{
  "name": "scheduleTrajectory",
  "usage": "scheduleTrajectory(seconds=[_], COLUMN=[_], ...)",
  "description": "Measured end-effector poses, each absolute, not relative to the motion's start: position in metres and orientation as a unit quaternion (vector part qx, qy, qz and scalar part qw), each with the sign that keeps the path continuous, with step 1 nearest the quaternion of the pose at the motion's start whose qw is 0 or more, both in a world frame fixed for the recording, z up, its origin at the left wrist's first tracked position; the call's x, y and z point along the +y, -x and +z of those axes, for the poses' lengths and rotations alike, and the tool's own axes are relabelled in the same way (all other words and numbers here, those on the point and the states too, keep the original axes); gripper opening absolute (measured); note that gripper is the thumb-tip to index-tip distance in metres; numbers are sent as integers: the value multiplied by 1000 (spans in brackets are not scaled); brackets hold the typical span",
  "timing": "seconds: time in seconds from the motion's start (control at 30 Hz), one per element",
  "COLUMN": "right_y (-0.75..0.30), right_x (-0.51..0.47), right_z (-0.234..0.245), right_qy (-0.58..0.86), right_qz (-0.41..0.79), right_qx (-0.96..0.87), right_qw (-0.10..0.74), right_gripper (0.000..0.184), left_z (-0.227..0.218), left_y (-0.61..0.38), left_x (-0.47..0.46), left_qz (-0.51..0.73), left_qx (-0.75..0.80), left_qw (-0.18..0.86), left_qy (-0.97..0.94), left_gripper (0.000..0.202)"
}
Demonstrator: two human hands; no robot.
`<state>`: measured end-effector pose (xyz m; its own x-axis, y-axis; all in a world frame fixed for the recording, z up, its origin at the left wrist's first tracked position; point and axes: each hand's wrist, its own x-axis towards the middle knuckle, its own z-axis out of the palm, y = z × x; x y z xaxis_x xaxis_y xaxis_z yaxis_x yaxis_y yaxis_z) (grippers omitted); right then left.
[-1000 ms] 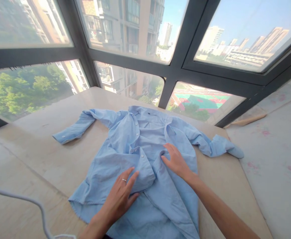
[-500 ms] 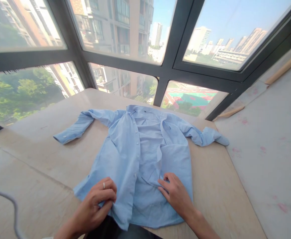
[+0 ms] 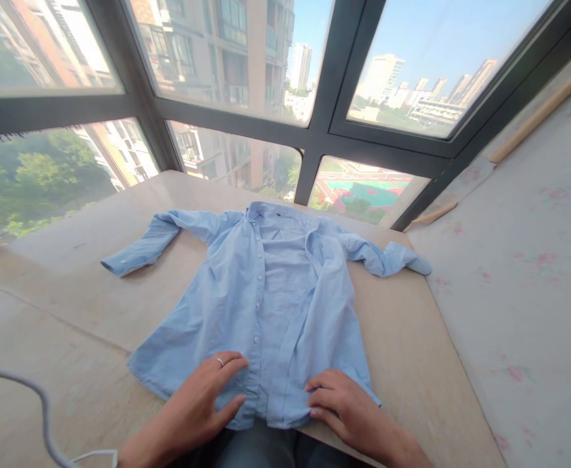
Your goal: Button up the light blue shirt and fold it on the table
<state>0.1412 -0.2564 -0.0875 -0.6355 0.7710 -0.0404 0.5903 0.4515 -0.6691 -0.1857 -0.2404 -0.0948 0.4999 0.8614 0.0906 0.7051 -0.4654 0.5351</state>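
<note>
A light blue button-up shirt [image 3: 222, 305] lies front up with its collar at the far side and its sleeves spread out. Its front is unbuttoned, with the two panels' edges close together near the hem and wider apart higher up. Over the lower left panel, my left hand [image 3: 212, 396], with a ring on one finger, rests with fingers stretched out and thumb apart. My right hand [image 3: 346, 409] is at the lower right panel near the hem, its fingers curled and closed on the fabric.
The shirt lies on a pale wooden surface [image 3: 402, 344] set in a window corner with dark frames [image 3: 227, 127]. On the right stands a wall with flowered paper [image 3: 519, 279]. A pale cable [image 3: 44, 409] curves in at the lower left.
The right front panel, folded back before, now lies drawn down toward the hem and inward. My right hand has moved down with it. My left hand has let go of the left panel and opened.
</note>
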Motion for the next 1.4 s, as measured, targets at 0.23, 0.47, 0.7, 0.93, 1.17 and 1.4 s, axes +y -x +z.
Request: scheduleTrajectory(seconds=[0.23,0.47,0.7,0.93,1.17,1.4], right_y=[-146,-141,-185,-194,-190,-186], right_x=[-252,-206,-186,-199,-204,-205], right_z=[-91,-109,-157,-188,-189,-185], right_qy=[468,492,599,603,608,613], right_qz=[393,291,151,127,83,64], right_qx=[-757,-772,-707,-725,-728,-726], right_qw=[229,277,344,307,305,306], right_gripper=[25,30,41,49,50,48], left_z=[-119,-93,-99,-106,-107,-101], left_y=[153,70,-16,-60,-13,51], left_x=[-237,-159,-34,28,70,77], left_qz=[202,304,251,226,256,350], left_qx=[512,525,633,684,671,712], left_qw=[183,328,395,413,476,408], left_qy=[-814,-725,-616,-557,-507,-451], left_gripper=[40,24,39,55,23,56])
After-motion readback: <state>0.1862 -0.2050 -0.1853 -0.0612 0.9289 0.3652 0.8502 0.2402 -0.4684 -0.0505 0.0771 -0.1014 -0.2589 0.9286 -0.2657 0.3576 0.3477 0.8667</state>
